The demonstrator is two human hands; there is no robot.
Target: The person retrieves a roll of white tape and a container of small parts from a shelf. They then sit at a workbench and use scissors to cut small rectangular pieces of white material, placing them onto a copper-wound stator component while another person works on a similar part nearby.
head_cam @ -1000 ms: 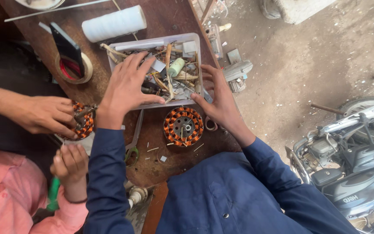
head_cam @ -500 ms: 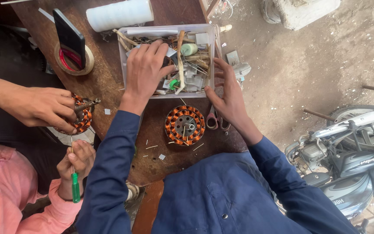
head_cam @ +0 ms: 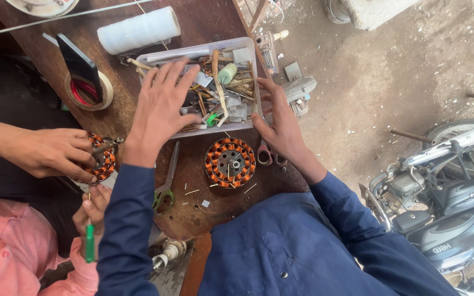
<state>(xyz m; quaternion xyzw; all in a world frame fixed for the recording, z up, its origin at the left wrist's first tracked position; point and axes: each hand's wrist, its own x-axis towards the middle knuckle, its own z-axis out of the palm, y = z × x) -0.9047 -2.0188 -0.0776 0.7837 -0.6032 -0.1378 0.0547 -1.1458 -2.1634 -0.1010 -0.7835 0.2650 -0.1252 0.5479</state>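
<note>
A: Left part of the tray (head_cam: 250, 60) contents is covered by the left hand (head_cam: 160, 107); small parts cannot be identified.
B: The second stator (head_cam: 101, 163) is half hidden under a co-worker's hand (head_cam: 56, 151).

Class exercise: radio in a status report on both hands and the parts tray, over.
Left hand spread flat over the tray clutter. Right hand at tray's right edge, open. Copper stator untouched below. Co-worker's hand holds a second stator alongside.

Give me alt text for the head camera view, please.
A person in blue sleeves spreads their left hand over a clear plastic tray of scrap parts, right hand at its side. A copper-wound stator lies on the wooden table.
</note>
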